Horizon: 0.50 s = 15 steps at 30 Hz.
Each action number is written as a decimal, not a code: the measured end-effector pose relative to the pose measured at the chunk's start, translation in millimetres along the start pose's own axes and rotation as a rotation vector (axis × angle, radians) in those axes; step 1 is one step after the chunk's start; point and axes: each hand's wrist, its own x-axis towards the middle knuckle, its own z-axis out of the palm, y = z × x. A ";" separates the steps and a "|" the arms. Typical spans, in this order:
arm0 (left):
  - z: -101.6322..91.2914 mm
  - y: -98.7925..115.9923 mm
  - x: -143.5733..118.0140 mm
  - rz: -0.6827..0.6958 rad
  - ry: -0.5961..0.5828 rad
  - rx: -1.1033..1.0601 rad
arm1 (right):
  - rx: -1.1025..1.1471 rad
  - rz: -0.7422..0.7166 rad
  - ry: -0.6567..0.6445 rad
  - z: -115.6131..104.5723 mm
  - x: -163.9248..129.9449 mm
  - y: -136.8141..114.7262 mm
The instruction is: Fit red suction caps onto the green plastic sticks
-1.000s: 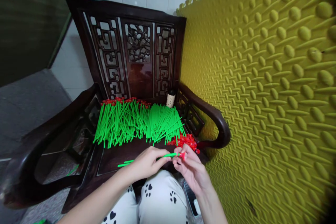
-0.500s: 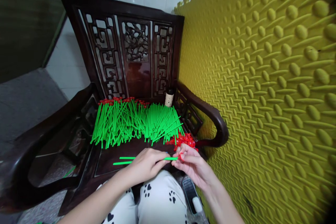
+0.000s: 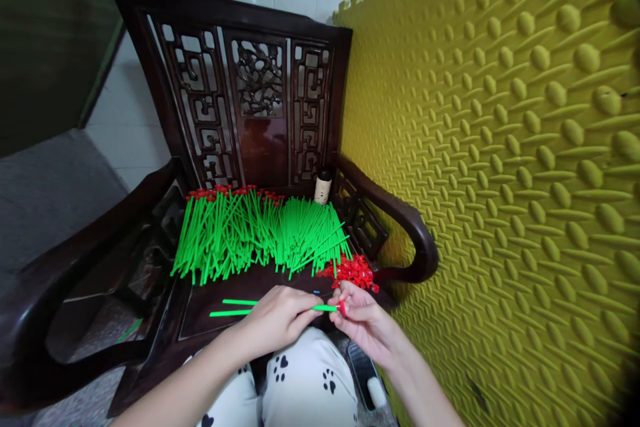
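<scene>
Pinched in your left hand (image 3: 277, 320) are thin green sticks (image 3: 235, 307), their near ends hidden under your fingers, while your right hand (image 3: 363, 320) closes on a small red cap (image 3: 343, 307) at one stick's tip, mostly covered so its shape is hard to read. Both meet just above the front edge of the seat (image 3: 220, 293) of a dark, glossy carved chair, where more smooth plastic sticks lie fanned beside a heap of red caps (image 3: 353, 270); a knobbly yellow foam mat (image 3: 500, 180) stands at your right, cut off by the frame.
</scene>
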 end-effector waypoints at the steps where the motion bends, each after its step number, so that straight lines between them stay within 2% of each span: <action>1: 0.4 0.8 0.7 -0.006 0.004 -0.001 | 0.022 0.008 -0.005 -3.6 2.0 3.5; 3: 1.5 3.4 2.1 -0.031 0.017 0.004 | 0.018 -0.020 0.035 -15.0 7.4 13.1; 4: 1.9 4.6 2.6 -0.053 0.020 0.013 | -0.070 -0.082 0.107 -22.7 10.9 18.6; 7: 1.8 5.4 3.2 -0.151 -0.004 0.095 | -0.617 -0.368 0.465 -51.1 22.3 32.1; 9: 0.4 3.2 3.9 -0.204 -0.021 0.165 | -0.878 -0.471 0.636 -69.4 28.6 36.0; 12: -1.4 -0.8 6.6 -0.219 -0.037 0.223 | -1.104 -0.499 0.754 -86.9 35.8 36.5; 15: -0.8 -3.3 9.4 -0.233 -0.043 0.236 | -1.314 -0.470 0.798 -91.8 44.0 37.0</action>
